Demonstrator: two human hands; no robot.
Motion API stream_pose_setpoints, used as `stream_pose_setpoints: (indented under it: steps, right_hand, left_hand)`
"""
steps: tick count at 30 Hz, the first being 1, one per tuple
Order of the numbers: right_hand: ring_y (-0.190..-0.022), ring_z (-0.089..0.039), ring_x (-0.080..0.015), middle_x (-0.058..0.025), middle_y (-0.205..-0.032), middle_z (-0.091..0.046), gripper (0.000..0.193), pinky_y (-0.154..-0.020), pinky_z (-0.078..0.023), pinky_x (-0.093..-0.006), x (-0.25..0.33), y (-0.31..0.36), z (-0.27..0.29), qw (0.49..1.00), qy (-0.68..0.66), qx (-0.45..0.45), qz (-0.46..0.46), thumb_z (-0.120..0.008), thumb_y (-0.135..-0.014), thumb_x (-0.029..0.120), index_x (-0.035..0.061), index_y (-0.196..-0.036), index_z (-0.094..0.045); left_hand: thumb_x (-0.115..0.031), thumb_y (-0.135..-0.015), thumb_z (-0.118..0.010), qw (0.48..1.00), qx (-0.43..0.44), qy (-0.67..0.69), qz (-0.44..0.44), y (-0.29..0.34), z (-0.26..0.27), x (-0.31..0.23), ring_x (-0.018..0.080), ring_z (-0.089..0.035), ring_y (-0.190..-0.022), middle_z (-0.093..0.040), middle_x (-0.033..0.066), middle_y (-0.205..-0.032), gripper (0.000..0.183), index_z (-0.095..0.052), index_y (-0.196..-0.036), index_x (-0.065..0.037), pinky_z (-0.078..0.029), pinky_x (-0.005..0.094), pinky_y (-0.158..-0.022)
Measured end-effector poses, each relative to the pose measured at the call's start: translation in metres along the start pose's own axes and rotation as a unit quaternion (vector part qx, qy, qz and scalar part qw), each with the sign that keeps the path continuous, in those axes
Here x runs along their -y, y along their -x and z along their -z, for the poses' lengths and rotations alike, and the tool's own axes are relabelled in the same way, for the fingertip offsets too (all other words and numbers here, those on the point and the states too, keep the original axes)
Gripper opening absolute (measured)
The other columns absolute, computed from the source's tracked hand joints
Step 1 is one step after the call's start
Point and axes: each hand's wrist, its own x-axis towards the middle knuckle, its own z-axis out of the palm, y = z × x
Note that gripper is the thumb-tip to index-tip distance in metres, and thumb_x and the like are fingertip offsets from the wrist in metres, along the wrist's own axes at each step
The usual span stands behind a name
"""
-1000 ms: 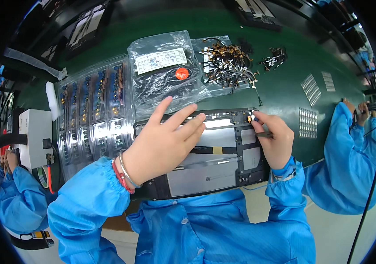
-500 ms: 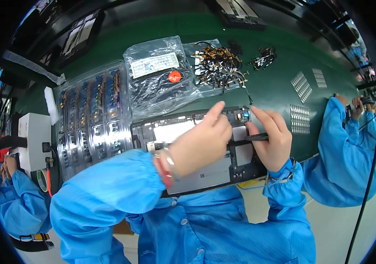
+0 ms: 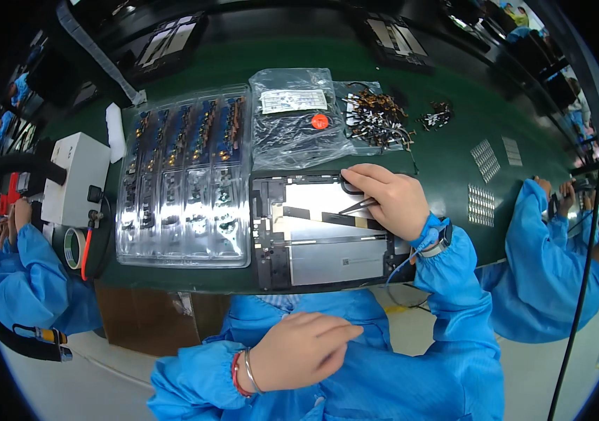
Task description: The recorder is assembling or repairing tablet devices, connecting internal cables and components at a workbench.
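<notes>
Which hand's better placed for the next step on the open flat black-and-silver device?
Right, most likely: the right hand is over the open device, holding slim dark pointed tweezers. The left hand is away from it, low in the view, no tool visible.

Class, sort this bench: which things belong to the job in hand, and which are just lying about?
Apparently in the job:
black tweezers, held in the right hand
opened flat device, beneath the tweezers

Lying about, untouched (some may be supplies):
clear tray
plastic bag
cable pile
white strip
</notes>
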Motion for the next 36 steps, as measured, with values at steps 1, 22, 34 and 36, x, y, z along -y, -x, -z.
stream_pose_setpoints:
  steps: [1,22,34,36]
  right_hand:
    - [-0.074,-0.062,-0.0216,-0.0018,-0.107,-0.058,0.048,-0.064,-0.051,-0.0320,0.001,-0.001,0.000,1.000,0.014,0.005,0.011,-0.060,-0.062,0.001,0.0120,-0.109,-0.059]
    - [-0.091,-0.059,-0.0313,-0.0112,-0.104,-0.060,0.039,-0.076,-0.050,-0.0353,0.020,-0.002,0.042,0.990,-0.051,0.122,-0.046,-0.056,-0.065,0.000,0.0036,-0.103,-0.062]
    - [-0.107,-0.047,-0.0136,-0.0160,-0.124,-0.048,0.057,-0.090,-0.039,-0.0250,0.051,0.066,0.063,0.977,-0.105,-0.122,-0.139,-0.053,-0.080,-0.004,0.0030,-0.133,-0.035]
    - [-0.106,-0.047,-0.0141,-0.0159,-0.124,-0.048,0.056,-0.090,-0.039,-0.0250,0.044,0.036,0.061,0.974,-0.148,-0.134,-0.106,-0.053,-0.080,-0.004,0.0029,-0.133,-0.036]
  left_hand:
    - [-0.010,-0.081,-0.053,1.000,-0.004,0.001,0.000,0.003,-0.005,0.007,0.0188,-0.058,-0.091,-0.058,0.0098,-0.107,0.030,-0.057,-0.110,-0.005,-0.044,0.0313,-0.085]
    - [-0.008,-0.086,-0.056,0.724,-0.245,0.557,0.325,-0.058,-0.069,-0.005,0.0126,-0.051,-0.093,-0.056,0.0059,-0.099,0.020,-0.053,-0.103,0.004,-0.041,0.0262,-0.083]
    - [-0.006,-0.053,-0.071,0.863,-0.430,-0.209,-0.164,-0.073,-0.025,-0.066,0.0390,-0.047,-0.108,-0.047,0.0170,-0.123,0.063,-0.057,-0.115,-0.005,-0.043,0.0420,-0.086]
    - [-0.007,-0.054,-0.070,0.846,-0.434,-0.275,-0.139,-0.067,-0.028,-0.061,0.0367,-0.048,-0.106,-0.048,0.0155,-0.122,0.062,-0.058,-0.114,-0.007,-0.043,0.0407,-0.083]
